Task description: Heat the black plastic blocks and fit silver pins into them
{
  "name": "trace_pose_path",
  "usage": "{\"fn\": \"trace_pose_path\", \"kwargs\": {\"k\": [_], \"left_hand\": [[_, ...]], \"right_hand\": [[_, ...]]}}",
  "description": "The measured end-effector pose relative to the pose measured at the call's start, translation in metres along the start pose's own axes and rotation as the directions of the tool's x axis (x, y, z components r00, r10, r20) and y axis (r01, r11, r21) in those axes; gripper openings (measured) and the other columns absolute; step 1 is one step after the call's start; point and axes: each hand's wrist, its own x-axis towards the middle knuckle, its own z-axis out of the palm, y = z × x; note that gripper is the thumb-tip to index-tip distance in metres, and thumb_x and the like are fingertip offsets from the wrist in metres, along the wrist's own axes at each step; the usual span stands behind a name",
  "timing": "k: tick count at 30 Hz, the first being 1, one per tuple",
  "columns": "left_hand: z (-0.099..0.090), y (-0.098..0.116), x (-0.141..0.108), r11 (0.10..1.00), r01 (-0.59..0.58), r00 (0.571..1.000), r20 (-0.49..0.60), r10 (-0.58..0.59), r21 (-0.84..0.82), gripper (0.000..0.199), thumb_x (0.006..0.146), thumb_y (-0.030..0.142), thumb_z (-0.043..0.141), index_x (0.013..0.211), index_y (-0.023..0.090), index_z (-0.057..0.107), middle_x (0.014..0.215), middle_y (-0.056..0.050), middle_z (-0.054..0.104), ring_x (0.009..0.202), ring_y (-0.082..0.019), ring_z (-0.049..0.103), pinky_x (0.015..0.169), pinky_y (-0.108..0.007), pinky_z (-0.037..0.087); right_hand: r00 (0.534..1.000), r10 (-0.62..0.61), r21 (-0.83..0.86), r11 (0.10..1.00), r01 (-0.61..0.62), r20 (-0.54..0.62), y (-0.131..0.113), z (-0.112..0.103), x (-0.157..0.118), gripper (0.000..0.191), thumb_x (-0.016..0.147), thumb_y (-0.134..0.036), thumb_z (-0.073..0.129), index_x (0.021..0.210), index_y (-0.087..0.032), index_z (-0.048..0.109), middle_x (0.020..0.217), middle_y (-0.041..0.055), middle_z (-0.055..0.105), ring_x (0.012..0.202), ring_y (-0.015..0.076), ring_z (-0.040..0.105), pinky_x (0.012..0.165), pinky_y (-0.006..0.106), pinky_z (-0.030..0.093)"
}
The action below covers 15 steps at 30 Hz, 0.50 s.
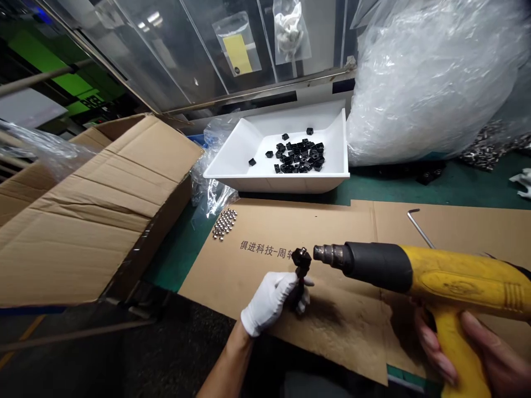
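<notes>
Fitting (301, 261), small and black, stands nearly upright on a dark stem, held in the person's white-gloved left hand (269, 303), whose fingers close around the stem and hide its lower end. Just right of its head, across a narrow gap, is the metal nozzle of a yellow heat gun (450, 282), its black barrel pointing left. The bare right hand (477, 354) wraps tightly around the gun's yellow grip, and the frame's lower right corner cuts off part of both. Both hands are above a flat cardboard sheet (336, 342) lying on a green mat (174, 251), with printed Chinese characters (265, 247) left of the fitting and a dark smudge just below it. An L-shaped hex key (418, 226) lies on the sheet, its lower end passing behind the gun. A small cluster of steel balls (224, 224) sits at the sheet's far left edge. Open cardboard stretches from the hands to the far edge, beyond which stands a white tray (274, 185) holding scattered black square blocks (296, 156). An opened carton (91, 221) hems in the left side, and a bulging clear plastic sack (431, 83) fills the upper right.
</notes>
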Motion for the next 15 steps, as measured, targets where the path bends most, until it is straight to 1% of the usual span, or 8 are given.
{"fn": "trace_pose_path", "kwargs": {"k": [2, 5, 8, 10, 12, 15], "left_hand": [[0.0, 0.0, 0.0, 1.0, 0.015, 1.0, 0.004, -0.015, 0.01, 0.065, 0.098, 0.065, 0.051, 0.106, 0.004, 0.072, 0.073, -0.011, 0.07, 0.061, -0.018, 0.065, 0.06, -0.029, 0.051], [0.001, 0.001, 0.0, 0.999, 0.03, 1.0, -0.001, -0.03, 0.034, 0.067, 0.097, 0.067, 0.051, 0.105, 0.004, 0.073, 0.074, -0.011, 0.07, 0.061, -0.017, 0.065, 0.059, -0.029, 0.051], [0.0, 0.006, -0.001, 0.995, 0.019, 1.0, 0.016, -0.021, 0.103, 0.065, 0.098, 0.066, 0.048, 0.103, 0.005, 0.073, 0.074, -0.01, 0.068, 0.062, -0.017, 0.063, 0.061, -0.029, 0.051], [-0.003, 0.011, -0.001, 0.981, -0.01, 1.0, 0.019, 0.006, 0.194, 0.062, 0.1, 0.062, 0.047, 0.099, 0.007, 0.073, 0.073, -0.008, 0.067, 0.063, -0.016, 0.062, 0.064, -0.029, 0.05], [-0.006, 0.014, -0.001, 0.96, -0.041, 0.999, 0.017, 0.038, 0.277, 0.058, 0.102, 0.059, 0.047, 0.097, 0.008, 0.074, 0.072, -0.006, 0.066, 0.065, -0.016, 0.06, 0.068, -0.029, 0.049], [-0.009, 0.017, 0.0, 0.949, -0.061, 0.998, 0.019, 0.058, 0.308, 0.057, 0.102, 0.058, 0.046, 0.098, 0.009, 0.074, 0.072, -0.006, 0.066, 0.066, -0.016, 0.06, 0.071, -0.03, 0.049]], "right_hand": [[0.998, 0.007, 0.034, 0.999, -0.004, -0.07, -0.002, 0.012, -0.004, 0.039, 0.089, -0.058, 0.06, 0.106, -0.027, 0.076, 0.077, 0.0108, 0.064, 0.05, 0.0209, 0.054, 0.047, 0.035, 0.053], [0.995, 0.023, 0.067, 0.998, -0.016, -0.092, -0.005, 0.021, -0.006, 0.039, 0.088, -0.058, 0.061, 0.106, -0.027, 0.076, 0.075, 0.0097, 0.064, 0.048, 0.0188, 0.052, 0.044, 0.032, 0.051], [0.997, 0.019, 0.064, 0.998, -0.015, -0.07, -0.007, 0.021, -0.006, 0.039, 0.087, -0.057, 0.063, 0.107, -0.025, 0.076, 0.075, 0.0101, 0.065, 0.049, 0.0183, 0.055, 0.046, 0.031, 0.052], [0.999, 0.018, 0.047, 0.999, -0.016, -0.048, -0.007, 0.02, -0.006, 0.04, 0.088, -0.057, 0.063, 0.108, -0.024, 0.076, 0.075, 0.0102, 0.065, 0.049, 0.0185, 0.056, 0.046, 0.031, 0.051], [0.999, 0.016, 0.049, 0.999, -0.014, -0.037, -0.008, 0.02, -0.006, 0.041, 0.09, -0.057, 0.061, 0.109, -0.024, 0.074, 0.074, 0.0091, 0.065, 0.049, 0.0169, 0.055, 0.046, 0.028, 0.049], [1.0, 0.001, 0.061, 0.998, 0.0, -0.021, -0.007, 0.023, -0.007, 0.041, 0.092, -0.057, 0.059, 0.112, -0.024, 0.073, 0.074, 0.0073, 0.065, 0.049, 0.0143, 0.054, 0.047, 0.025, 0.047]]}}
